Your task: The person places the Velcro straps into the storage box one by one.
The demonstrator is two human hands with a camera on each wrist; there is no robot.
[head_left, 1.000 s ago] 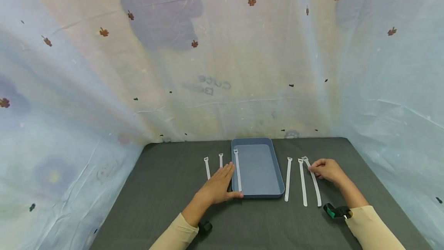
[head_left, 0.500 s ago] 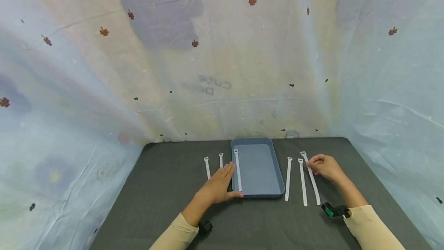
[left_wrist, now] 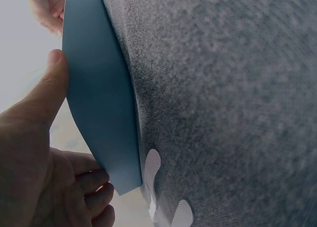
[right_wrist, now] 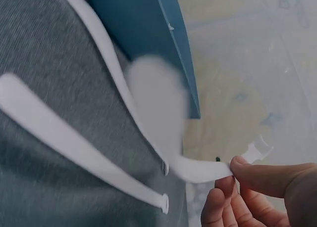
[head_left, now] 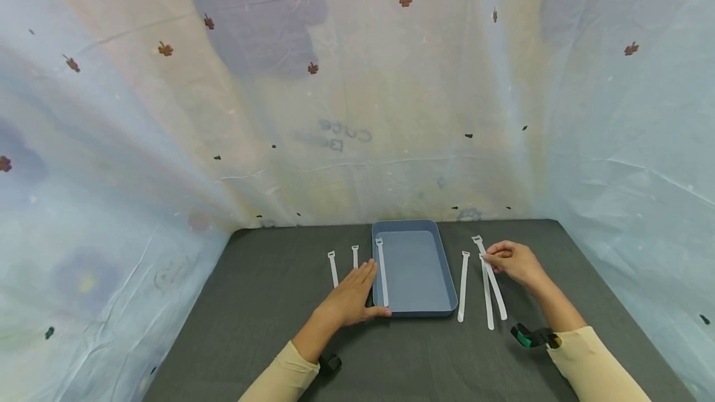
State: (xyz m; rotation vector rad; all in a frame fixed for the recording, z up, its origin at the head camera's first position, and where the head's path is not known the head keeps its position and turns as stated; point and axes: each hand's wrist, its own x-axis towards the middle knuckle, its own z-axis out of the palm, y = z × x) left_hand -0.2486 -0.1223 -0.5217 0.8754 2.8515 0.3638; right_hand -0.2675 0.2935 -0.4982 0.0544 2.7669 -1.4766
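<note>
The right hand point(head_left: 512, 262) pinches the far end of a white strap point(head_left: 490, 276) between thumb and fingertips; in the right wrist view that end is off the cloth, while the head view suggests the near end trails on the grey table point(head_left: 251, 303), crossing the next strap over. It is on the right of the blue tray point(head_left: 447, 278), with two more straps point(head_left: 463, 286) lying flat beside it, between hand and tray. The left hand point(head_left: 352, 295) lies flat with straight fingers along the tray's left wall, thumb hooked round the near corner, steadying it without clutching.

To do the lift well, I judge the pinch should stay firm just behind the strap's widened head, and the hand should rise enough for the limp tail to clear the neighbouring strap instead of dragging it askew. Carrying it leftwards over the rim, it would sit best laid lengthwise, parallel to the strap in the tray point(head_left: 382, 273) along its left side. The bracing hand should hold the tray still. Two short straps point(head_left: 332, 267) lie left of that hand.
</note>
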